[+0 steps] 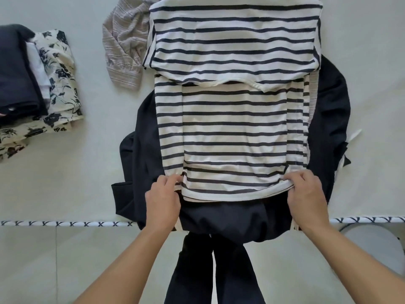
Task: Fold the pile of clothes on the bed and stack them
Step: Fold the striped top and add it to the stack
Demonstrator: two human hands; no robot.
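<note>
A white shirt with dark stripes (234, 119) lies flat in the middle of the bed, its sides folded inward and its far part doubled over toward me. My left hand (163, 198) pinches the near hem at its left corner. My right hand (306, 194) pinches the same hem at its right corner. Under the shirt a black garment (328, 110) spreads out and hangs over the bed's near edge. A stack of folded clothes (32, 84), dark, white and floral, sits at the far left.
A crumpled beige textured garment (125, 47) lies behind the shirt to the left. The pale sheet (65, 183) ends at a white piped edge with dark marks (65, 223). Tiled floor and my dark trousers (214, 270) show below.
</note>
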